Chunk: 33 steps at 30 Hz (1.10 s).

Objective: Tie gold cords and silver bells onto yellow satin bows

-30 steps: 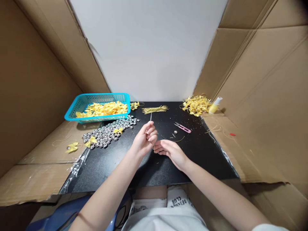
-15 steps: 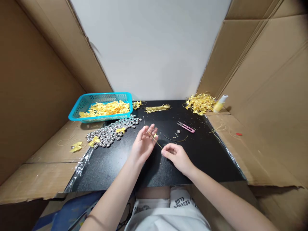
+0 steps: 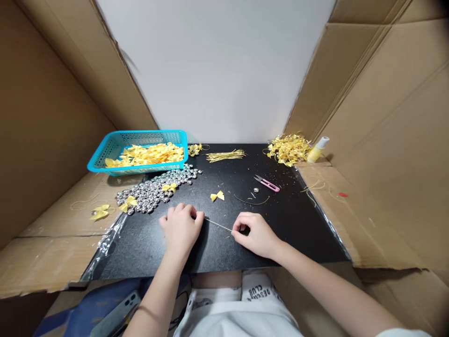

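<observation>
A thin golden cord (image 3: 218,225) runs nearly straight between my two hands, low over the black tabletop (image 3: 217,255). My left hand (image 3: 181,229) is palm down, thumb and fingertips closed on the cord's left part. At its other end, my right hand (image 3: 253,234) pinches the cord between thumb and forefinger. Just beyond them lies a yellow ribbon bow (image 3: 217,195), apart from both hands. To the right of this bow are a curved loose piece of cord (image 3: 252,203), one silver bead (image 3: 256,190) and pink-handled thread snips (image 3: 267,183).
A turquoise basket (image 3: 91,164) of yellow bows stands at the back left, with many silver beads (image 3: 150,189) before it. A bundle of gold cords (image 3: 226,156) lies at the back. Finished-looking bows with cords (image 3: 289,149) are heaped by a yellow bottle (image 3: 316,150) at right.
My left hand has turned from palm up to palm down and moved left and lower. The cord now lies lower and flatter. The yellow bow, partly hidden before, shows fully.
</observation>
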{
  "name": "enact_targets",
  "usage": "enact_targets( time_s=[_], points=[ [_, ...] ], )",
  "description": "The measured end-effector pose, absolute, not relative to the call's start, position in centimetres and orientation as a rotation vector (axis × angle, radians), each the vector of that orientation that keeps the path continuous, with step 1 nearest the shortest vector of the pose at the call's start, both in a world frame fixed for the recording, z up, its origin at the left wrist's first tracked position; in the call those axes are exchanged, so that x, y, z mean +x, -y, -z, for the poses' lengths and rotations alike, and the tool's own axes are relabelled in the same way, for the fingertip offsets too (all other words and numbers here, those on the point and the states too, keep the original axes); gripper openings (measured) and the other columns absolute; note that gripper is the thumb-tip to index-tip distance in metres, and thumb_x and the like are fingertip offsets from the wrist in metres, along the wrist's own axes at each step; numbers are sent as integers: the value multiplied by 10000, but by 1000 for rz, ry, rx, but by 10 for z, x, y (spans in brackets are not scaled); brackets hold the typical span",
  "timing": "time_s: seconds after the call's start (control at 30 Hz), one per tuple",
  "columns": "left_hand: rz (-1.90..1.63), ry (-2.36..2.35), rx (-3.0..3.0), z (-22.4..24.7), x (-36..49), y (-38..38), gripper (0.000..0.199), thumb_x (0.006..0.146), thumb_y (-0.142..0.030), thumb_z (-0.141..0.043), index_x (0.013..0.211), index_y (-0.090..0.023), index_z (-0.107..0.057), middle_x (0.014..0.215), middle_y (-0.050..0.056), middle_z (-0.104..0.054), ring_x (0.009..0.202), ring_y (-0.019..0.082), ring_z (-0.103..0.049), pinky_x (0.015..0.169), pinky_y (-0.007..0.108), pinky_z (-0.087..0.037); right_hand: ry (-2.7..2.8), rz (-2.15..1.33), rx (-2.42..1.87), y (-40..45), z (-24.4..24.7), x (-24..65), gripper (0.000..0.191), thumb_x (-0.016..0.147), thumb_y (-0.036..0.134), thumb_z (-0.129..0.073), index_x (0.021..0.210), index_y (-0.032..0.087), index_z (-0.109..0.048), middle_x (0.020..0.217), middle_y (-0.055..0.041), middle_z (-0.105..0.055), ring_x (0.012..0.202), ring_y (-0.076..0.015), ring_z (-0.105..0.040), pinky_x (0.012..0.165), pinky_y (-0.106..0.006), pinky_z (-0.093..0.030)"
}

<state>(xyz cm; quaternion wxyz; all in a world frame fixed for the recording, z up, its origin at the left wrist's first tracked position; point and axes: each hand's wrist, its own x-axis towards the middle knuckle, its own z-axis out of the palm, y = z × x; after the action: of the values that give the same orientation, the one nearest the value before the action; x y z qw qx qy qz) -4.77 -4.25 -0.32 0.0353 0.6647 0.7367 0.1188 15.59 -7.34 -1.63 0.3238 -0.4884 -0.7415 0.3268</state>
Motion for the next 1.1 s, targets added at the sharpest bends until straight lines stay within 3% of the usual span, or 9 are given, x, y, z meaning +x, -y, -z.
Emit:
enact_targets(
  time_s=[0.13, 0.23, 0.37, 0.47, 0.6, 0.7, 0.83, 0.97, 1.1],
  points=[
    [-282, -2279, 2096, 4, -48, 41, 235, 860, -301, -462, 710, -182, -598, 895, 136, -655, 944, 354, -580, 793, 489, -392, 2025, -789, -1309, 71, 13, 155, 151, 734, 73, -628, 639, 191, -618, 717, -1, -645, 689, -141, -583, 657, -250, -445],
    [-533, -2248, 2143, 4, -46, 47, 204, 861, -317, -500, 880, -166, -636, 982, 150, -641, 985, 351, -575, 830, 487, -402, 2100, -713, -1301, 69, 8, 155, 152, 747, 68, -626, 657, 189, -611, 737, -4, -651, 704, -143, -585, 683, -257, -443],
    [-792, -1399, 2185, 3, -36, 59, 240, 882, -340, -549, 1054, -211, -656, 1125, 107, -650, 932, 241, -602, 794, 330, -454, 2215, -568, -1221, 65, 1, 159, 109, 806, 115, -627, 730, 192, -620, 793, -13, -667, 766, -158, -592, 756, -286, -432],
    [-717, -1148, 1974, 3, -28, 61, 234, 913, -342, -522, 940, -195, -702, 898, 54, -701, 645, 148, -550, 618, 250, -412, 2257, -461, -1144, 58, -4, 164, 91, 839, 135, -615, 769, 192, -620, 823, -26, -675, 782, -169, -589, 759, -300, -414],
    [-687, -1144, 1747, 2, -24, 49, 344, 883, -411, -564, 695, -144, -673, 641, 18, -646, 599, 125, -510, 570, 221, -359, 2283, -437, -1061, 42, -9, 172, 112, 856, 151, -621, 754, 191, -601, 805, -21, -661, 757, -165, -577, 737, -297, -396],
    [-769, -1042, 1544, 4, -23, 35, 364, 818, -453, -631, 643, -135, -657, 600, 8, -615, 571, 105, -494, 565, 211, -359, 2247, -368, -1014, 31, -6, 173, 121, 856, 146, -615, 748, 194, -595, 786, -16, -656, 746, -161, -572, 714, -295, -375],
    [-979, -1074, 1231, 16, -17, 24, 374, 772, -500, -662, 785, -135, -743, 579, -5, -597, 459, 66, -379, 467, 202, -275, 2169, -154, -980, 28, 7, 169, 136, 869, 146, -576, 745, 199, -594, 752, -16, -661, 710, -163, -549, 700, -316, -350],
    [-1060, -1168, 1478, 24, -15, 28, 226, 777, -364, -699, 798, -160, -794, 731, 60, -724, 667, 149, -592, 625, 243, -432, 2099, -157, -953, 36, 20, 164, 154, 890, 161, -548, 745, 201, -579, 744, -22, -649, 709, -162, -549, 696, -314, -369],
    [-1005, -1182, 1722, 25, -18, 34, 201, 836, -304, -653, 876, -182, -807, 756, 67, -733, 680, 160, -620, 631, 254, -443, 2099, -232, -963, 39, 24, 165, 147, 919, 181, -528, 784, 198, -581, 767, -30, -647, 738, -169, -562, 712, -318, -385]
  ],
)
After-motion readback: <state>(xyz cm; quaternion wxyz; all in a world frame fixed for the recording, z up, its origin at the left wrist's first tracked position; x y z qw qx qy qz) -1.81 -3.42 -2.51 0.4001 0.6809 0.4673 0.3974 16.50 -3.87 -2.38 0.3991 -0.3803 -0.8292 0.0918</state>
